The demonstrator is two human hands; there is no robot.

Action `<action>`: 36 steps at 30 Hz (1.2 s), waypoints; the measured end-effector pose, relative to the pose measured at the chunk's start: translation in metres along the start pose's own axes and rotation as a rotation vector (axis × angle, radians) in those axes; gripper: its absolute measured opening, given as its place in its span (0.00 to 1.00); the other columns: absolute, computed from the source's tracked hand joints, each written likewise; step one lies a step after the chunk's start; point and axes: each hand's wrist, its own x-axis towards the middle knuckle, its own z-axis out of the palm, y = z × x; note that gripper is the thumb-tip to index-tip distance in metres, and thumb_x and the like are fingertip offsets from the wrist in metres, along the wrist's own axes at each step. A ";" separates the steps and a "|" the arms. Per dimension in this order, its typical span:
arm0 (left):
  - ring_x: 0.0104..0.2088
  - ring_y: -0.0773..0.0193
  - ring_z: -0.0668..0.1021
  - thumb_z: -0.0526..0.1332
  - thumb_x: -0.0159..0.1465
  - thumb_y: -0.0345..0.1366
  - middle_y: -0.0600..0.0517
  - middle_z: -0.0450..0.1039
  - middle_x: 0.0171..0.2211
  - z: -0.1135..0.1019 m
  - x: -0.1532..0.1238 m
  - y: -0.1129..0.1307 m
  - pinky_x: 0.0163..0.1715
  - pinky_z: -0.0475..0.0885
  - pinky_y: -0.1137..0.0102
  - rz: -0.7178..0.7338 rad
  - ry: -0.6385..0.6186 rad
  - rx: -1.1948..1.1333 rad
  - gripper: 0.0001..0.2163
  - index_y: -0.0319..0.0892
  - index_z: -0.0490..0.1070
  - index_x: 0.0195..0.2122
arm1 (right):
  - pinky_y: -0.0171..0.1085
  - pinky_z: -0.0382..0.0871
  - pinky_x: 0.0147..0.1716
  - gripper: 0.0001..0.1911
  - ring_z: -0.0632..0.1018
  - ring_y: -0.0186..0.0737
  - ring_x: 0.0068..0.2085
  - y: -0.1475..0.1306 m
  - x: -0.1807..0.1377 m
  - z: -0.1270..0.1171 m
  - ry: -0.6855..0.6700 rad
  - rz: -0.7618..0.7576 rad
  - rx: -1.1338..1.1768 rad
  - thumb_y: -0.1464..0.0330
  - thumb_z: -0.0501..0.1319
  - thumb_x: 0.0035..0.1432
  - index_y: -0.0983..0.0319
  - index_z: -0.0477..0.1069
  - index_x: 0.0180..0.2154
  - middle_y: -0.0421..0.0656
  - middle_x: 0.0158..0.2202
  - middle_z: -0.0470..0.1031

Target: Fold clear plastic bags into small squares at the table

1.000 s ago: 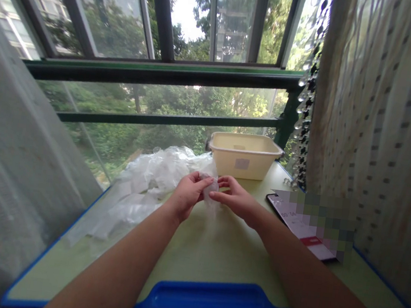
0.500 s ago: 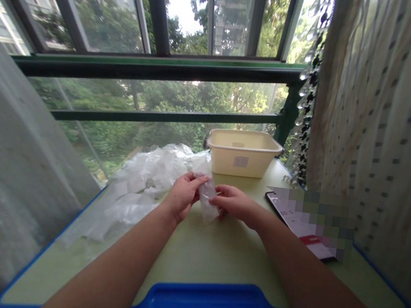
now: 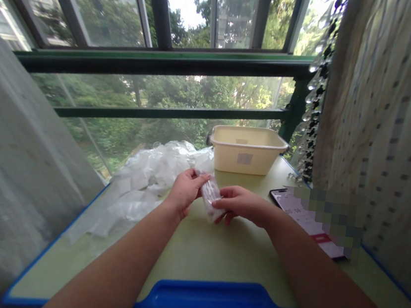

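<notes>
Between your fingertips, a small clear bag (image 3: 210, 198) is pinched at both ends, left hand (image 3: 184, 193) at the top, right hand (image 3: 241, 203) lower, just above the table (image 3: 216, 248). It looks rolled or folded, though blurred. The plastic pile (image 3: 150, 177) waits unsorted, and the tub (image 3: 246, 149) seems empty.

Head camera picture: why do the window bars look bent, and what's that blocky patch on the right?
Head view: the wide lens bows the window bars and smears the edges; daylight from behind whitens the sky, yet the left hand, right hand and the clear plastic piece between them stay evenly lit; the phone is partly pixelated on purpose.
</notes>
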 end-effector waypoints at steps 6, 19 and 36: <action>0.22 0.69 0.73 0.66 0.46 0.35 0.53 0.72 0.24 0.000 -0.001 0.001 0.22 0.71 0.73 -0.026 0.005 0.015 0.12 0.38 0.67 0.29 | 0.29 0.68 0.21 0.10 0.76 0.35 0.27 -0.004 -0.005 -0.003 -0.056 0.051 0.006 0.66 0.60 0.51 0.67 0.68 0.35 0.46 0.29 0.75; 0.26 0.64 0.75 0.66 0.46 0.40 0.51 0.73 0.27 -0.005 0.002 0.003 0.25 0.72 0.70 0.207 0.080 0.130 0.14 0.38 0.67 0.31 | 0.30 0.57 0.19 0.23 0.66 0.30 0.22 0.002 -0.007 -0.013 0.319 -0.108 -0.414 0.50 0.59 0.44 0.64 0.71 0.28 0.41 0.23 0.69; 0.26 0.67 0.75 0.68 0.45 0.40 0.51 0.73 0.27 -0.003 0.001 0.006 0.27 0.72 0.70 0.141 0.033 0.028 0.15 0.37 0.67 0.30 | 0.29 0.55 0.19 0.14 0.64 0.28 0.22 -0.001 -0.009 -0.006 0.279 -0.120 -0.310 0.58 0.60 0.48 0.63 0.68 0.29 0.37 0.21 0.65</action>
